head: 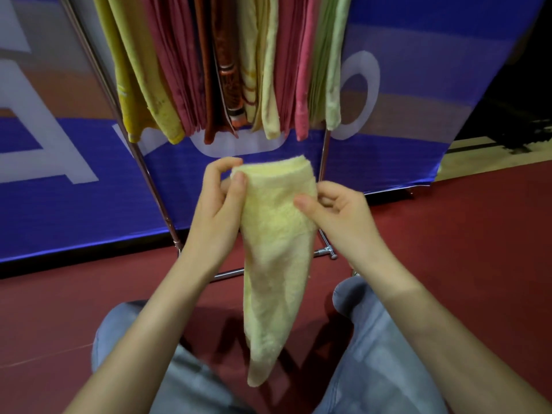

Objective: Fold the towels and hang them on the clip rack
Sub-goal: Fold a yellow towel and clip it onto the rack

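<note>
Status: most of the batch looks done. The clip rack (155, 186) already carries a dense row of hanging towels (227, 70), yellow, pink, rust/orange patterned, cream and pale green, packed side by side across the top of the view; the clips themselves are out of frame, so can't confirm how each is held. One pale yellow towel (274, 258) is in hand, held in the air just below the hung row and in front of the rack's legs, above the person's knees and the red floor (448, 234). It's already folded lengthwise into a narrow strip: doubled top edge up high, tail hanging down and tapering to a point. Left hand (218, 204) is closed in a pinch on the top left corner of the fold, thumb in front, fingers curled behind. Right hand (334, 210) grips the right edge a bit lower, thumb pressed on the front face, fingers wrapped behind. My read: folding on this one is basically finished or getting a last tidy, hanging not yet done. Remaining: lift it to the rack and clip it, likely wherever a free clip exists, which I can't see. No other loose towels visible in frame, so this may be the last, but can't tell what's outside the view. Blue banner (403, 121) behind the rack is irrelevant.
</note>
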{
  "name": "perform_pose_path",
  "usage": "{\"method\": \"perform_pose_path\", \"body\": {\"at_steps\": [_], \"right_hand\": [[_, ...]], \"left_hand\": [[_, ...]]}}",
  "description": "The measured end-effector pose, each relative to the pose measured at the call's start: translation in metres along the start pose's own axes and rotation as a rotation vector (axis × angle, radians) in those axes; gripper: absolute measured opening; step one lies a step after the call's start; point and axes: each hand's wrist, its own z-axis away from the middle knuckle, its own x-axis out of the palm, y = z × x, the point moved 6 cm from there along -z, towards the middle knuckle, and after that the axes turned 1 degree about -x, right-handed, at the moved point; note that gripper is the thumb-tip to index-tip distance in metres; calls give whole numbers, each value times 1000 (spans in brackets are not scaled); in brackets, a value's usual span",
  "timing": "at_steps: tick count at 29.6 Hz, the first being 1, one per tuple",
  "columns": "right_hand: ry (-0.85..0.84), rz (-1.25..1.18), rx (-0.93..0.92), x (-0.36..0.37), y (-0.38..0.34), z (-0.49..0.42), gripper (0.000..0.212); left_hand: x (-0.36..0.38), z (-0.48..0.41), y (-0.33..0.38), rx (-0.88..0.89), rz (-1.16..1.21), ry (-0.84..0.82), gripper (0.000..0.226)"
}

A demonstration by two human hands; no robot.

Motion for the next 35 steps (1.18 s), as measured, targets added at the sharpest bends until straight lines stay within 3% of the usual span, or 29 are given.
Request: {"method": "perform_pose_path", "body": {"at_steps": [4,8,10,13,16,20,23,26,27,29,32,35], "right_hand": [[-118,39,23,12,9,3,22],[-177,53,45,18,15,8,21],[-193,78,38,19,16,9,18],[-215,80,49,18,20,11,14],[-225,17,85,15,31,15,18],[-298,-62,252,13,75,28,22],[-389,15,396,14,121,50,19],[-343,44,457,4,149,67,3],[-321,51,446,2,150,69,10],[-336,68,417,4,147,72,26],[-382,5,368,9,131,69,25],[-401,-39,328,12,109,60,16]], "left_hand": [[-1,-9,4,-60,-93,-186,55],[7,-19,9,-146,-361,-399,83],[12,-18,7,-161,-481,-487,73],[16,-18,7,-151,-466,-525,33],[22,-16,10,-93,-463,-543,15],[22,-22,22,16,-439,-429,14],[7,-31,34,60,-390,-289,9],[-10,-36,39,99,-438,-209,9],[-14,-36,36,85,-477,-204,9],[-23,-35,20,25,-570,-218,12],[-26,-24,-15,-55,-699,-319,16],[-11,-1,-58,-174,-700,-561,18]]}}
